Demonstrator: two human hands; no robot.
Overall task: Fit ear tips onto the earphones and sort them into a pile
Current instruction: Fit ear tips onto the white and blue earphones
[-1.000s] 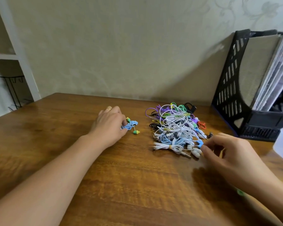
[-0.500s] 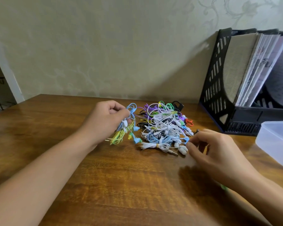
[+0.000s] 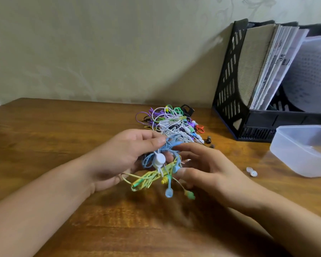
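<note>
Left hand (image 3: 126, 156): grips a blue-and-yellow earphone bundle (image 3: 156, 169) at frame centre.
Right hand (image 3: 208, 169): fingers curl at the bundle; grasp unclear.
Pile (image 3: 171, 123): tangled, above the hands.
Ear tips (image 3: 252, 171): loose, right, beside the plastic tub (image 3: 293, 145).
Progress: apparently early.

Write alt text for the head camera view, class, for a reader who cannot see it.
A person's left hand grips a tangle of blue and yellow wired earphones above a brown wooden table, while the right hand reaches into it. Behind lies a pile of multicoloured earphones; a translucent plastic tub sits at right.
</note>
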